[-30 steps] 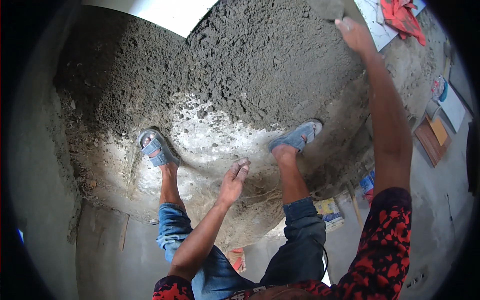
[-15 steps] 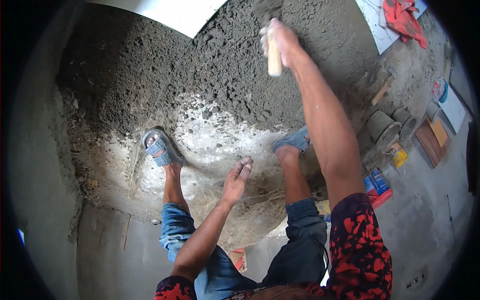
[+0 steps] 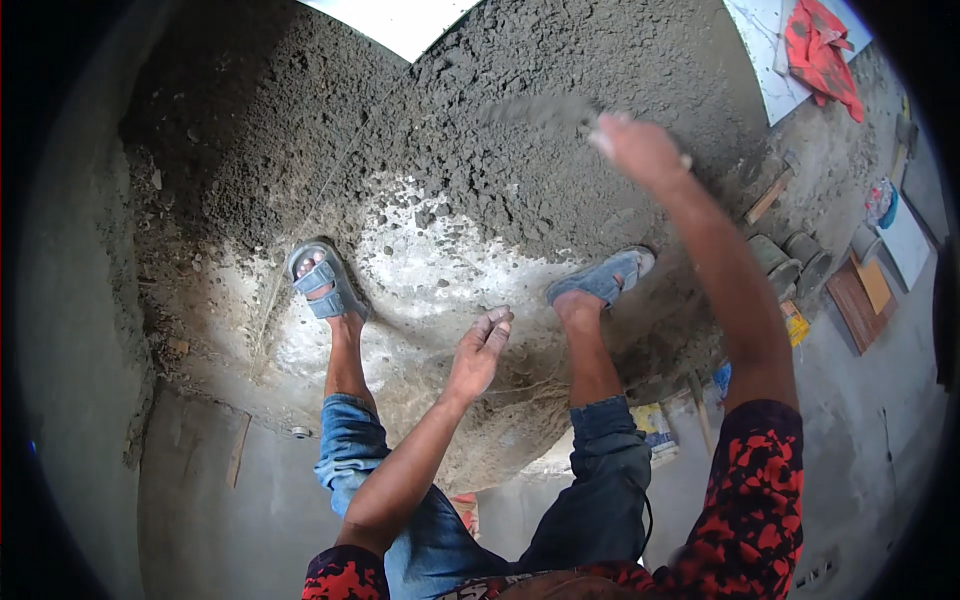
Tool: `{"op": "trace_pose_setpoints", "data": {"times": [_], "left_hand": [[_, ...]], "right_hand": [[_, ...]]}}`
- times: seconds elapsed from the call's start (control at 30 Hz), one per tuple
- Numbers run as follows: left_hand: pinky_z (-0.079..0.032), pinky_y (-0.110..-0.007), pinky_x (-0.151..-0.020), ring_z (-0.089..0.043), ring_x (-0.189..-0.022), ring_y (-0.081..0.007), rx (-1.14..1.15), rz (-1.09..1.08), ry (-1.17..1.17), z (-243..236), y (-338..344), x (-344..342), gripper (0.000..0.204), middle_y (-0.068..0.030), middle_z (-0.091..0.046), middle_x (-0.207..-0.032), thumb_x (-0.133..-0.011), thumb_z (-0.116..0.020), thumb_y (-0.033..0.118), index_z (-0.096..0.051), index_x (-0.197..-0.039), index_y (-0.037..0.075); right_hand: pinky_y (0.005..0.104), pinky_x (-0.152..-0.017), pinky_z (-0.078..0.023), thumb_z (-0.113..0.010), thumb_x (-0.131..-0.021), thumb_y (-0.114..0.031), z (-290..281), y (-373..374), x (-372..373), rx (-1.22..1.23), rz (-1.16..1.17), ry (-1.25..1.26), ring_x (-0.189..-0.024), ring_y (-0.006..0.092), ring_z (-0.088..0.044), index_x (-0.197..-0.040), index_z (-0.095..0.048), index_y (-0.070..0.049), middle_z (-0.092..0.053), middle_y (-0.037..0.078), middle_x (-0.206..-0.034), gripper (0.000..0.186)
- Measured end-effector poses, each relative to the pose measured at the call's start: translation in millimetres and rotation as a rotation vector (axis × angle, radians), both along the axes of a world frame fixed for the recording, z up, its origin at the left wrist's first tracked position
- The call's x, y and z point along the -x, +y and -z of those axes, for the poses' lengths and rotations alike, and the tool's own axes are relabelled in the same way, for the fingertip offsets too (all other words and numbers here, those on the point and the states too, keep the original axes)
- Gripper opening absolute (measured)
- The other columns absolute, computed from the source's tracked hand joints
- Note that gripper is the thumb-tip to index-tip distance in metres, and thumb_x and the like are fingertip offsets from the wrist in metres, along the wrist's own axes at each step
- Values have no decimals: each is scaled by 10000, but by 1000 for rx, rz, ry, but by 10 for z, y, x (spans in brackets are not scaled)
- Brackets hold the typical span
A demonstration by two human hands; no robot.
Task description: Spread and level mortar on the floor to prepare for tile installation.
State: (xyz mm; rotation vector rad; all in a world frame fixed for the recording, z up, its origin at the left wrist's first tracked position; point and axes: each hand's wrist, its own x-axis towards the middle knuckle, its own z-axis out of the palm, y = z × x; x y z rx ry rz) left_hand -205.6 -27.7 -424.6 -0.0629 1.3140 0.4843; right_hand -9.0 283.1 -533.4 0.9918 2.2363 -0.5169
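My right hand (image 3: 645,152) is closed around the handle of a trowel. The trowel's blade (image 3: 540,110), blurred by motion and coated in grey, lies over the wet mortar (image 3: 480,170), pointing left. Most of the handle is hidden by the hand. My left hand (image 3: 482,352) hangs above the pale floor between my feet, its dusty fingers curled together with nothing visible in them. A corner of a white tile (image 3: 405,22) borders the mortar at the top.
A marbled tile (image 3: 768,70) with a red cloth (image 3: 822,55) lies at upper right. Below it are a wood-handled tool (image 3: 768,198), buckets (image 3: 808,262) and a brown board (image 3: 860,310). A rough wall (image 3: 80,300) rises at left. My sandalled feet (image 3: 328,285) stand at the mortar's near edge.
My right hand has come nearer and to the right with the trowel, whose blade now points left instead of away. My left hand has barely moved, and the view has shifted slightly.
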Motion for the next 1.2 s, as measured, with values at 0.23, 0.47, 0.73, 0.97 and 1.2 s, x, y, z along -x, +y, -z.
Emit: {"op": "trace_pose_setpoints", "data": {"times": [0.23, 0.47, 0.73, 0.97, 1.2], "left_hand": [[-356, -296, -987, -493, -1133, -183, -4, 48, 8, 23, -31, -10, 424, -89, -537, -1236, -950, -487, 268, -448, -1270, -8], [-346, -308, -996, -474, -1158, -195, -12, 33, 4, 47, -25, 26, 451, -115, -513, -1260, -949, -487, 284, -425, -1289, -6], [-346, -289, -990, -488, -1132, -172, 11, 11, -9, 36, -22, -64, 382, -108, -550, -1216, -952, -485, 250, -470, -1251, 13], [-343, -293, -999, -474, -1161, -176, 7, 14, 5, 32, 77, -21, 385, -120, -538, -1234, -952, -486, 242, -461, -1256, 8], [-344, -293, -1002, -472, -1169, -180, 24, 3, 2, 16, 26, 46, 393, -127, -533, -1239, -953, -483, 241, -450, -1263, 2]], "right_hand": [[461, -737, -502, -402, -938, -383, -237, 1003, -181, -209, 70, -11, -832, 359, -620, -1055, -465, -76, -610, 175, -933, 335], [469, -837, -458, -335, -939, -452, -71, 874, -102, -73, 134, -42, -986, 366, -578, -1093, -498, -68, -598, 208, -1060, 445], [463, -782, -449, -360, -913, -516, -20, 1589, -830, -331, 347, 3, -895, 396, -576, -1010, -541, -38, -622, 210, -933, 520], [293, -519, -460, -373, -957, -431, 5, 1048, -273, 298, 1633, 513, -566, 135, -500, -989, -555, -10, -525, 53, -670, 460], [284, -502, -437, -332, -972, -409, -275, 736, 503, 576, 1370, 408, -551, 122, -465, -1028, -540, -9, -488, 28, -682, 454]]}}
